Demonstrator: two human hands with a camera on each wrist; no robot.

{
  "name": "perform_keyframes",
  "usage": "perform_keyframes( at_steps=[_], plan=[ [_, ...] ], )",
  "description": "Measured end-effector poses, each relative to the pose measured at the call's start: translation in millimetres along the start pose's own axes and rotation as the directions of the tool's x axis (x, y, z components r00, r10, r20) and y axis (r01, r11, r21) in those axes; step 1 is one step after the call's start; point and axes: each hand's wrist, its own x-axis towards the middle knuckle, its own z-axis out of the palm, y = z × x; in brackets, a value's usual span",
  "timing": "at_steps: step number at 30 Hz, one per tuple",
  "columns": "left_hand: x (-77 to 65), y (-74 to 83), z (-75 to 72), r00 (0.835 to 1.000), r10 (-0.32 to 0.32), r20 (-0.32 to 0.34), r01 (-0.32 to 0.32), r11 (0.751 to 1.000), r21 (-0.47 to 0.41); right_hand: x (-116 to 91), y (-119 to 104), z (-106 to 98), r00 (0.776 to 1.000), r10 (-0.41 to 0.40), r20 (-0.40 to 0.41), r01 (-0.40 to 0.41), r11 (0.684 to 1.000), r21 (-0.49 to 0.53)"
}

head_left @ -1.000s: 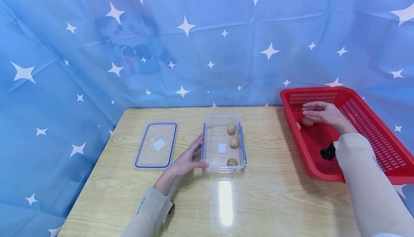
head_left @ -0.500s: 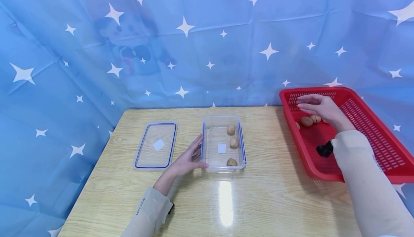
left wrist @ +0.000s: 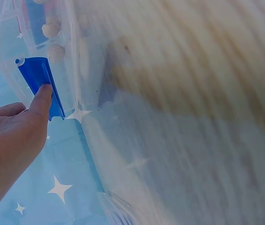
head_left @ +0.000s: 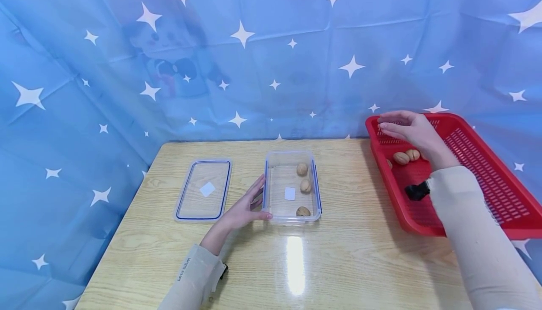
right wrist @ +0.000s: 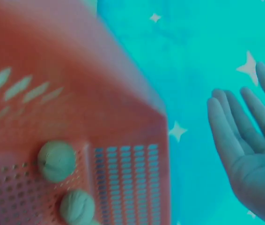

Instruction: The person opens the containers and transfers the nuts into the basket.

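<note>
In the head view, my left hand (head_left: 242,210) rests against the left side of a clear plastic food container (head_left: 279,209), thumb at its near corner. The left wrist view shows a fingertip on the container's blue side latch (left wrist: 34,75). Three walnuts, one of them the middle walnut (head_left: 306,186), lie along the container's right side. Above the far left part of a red basket (head_left: 387,197), my right hand (head_left: 408,129) hovers with extended fingers and nothing in it. Below it, a walnut (head_left: 401,158) and another walnut (head_left: 412,155) lie on the basket's floor.
A clear lid with a blue seal (head_left: 203,190) lies flat on the wooden table (head_left: 347,263), left of the container. Behind the table hangs a blue curtain (head_left: 296,75) with white stars. The basket's raised walls stand at the table's right.
My right hand has risen from among the walnuts and moved left and away toward the basket's far left corner, uncovering walnuts beneath. The left hand and container have stayed put.
</note>
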Motion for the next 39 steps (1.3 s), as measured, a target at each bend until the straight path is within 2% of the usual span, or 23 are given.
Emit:
perform_keyframes(
  at_steps=[4,9,20,30,35,39],
  plan=[
    [-0.1,-0.4,0.1,1.0,0.004,0.004,-0.004,1.0,0.006,-4,-15,6,0.999,-0.027,-0.017,0.027,0.999,-0.032],
    [-1.1,0.5,0.1,1.0,0.014,0.004,-0.014,1.0,0.003,-8,-32,18,0.999,-0.019,-0.032,0.017,0.998,-0.054],
    [-0.4,3.3,0.4,1.0,0.008,0.004,-0.008,1.0,0.003,-13,-55,57,0.999,-0.034,-0.015,0.034,0.999,0.022],
    [-0.2,3.0,0.7,1.0,0.01,0.007,-0.01,1.0,-0.003,-11,-55,104,0.995,-0.085,0.043,0.078,0.986,0.145],
    [-1.1,3.5,1.0,1.0,-0.006,-0.002,0.007,1.0,0.004,-9,-51,128,0.99,-0.093,0.104,0.071,0.977,0.201],
    [-1.1,2.0,0.6,1.0,-0.005,-0.002,0.005,1.0,-0.001,-6,-46,149,0.989,-0.094,0.116,0.066,0.972,0.225]
  ],
)
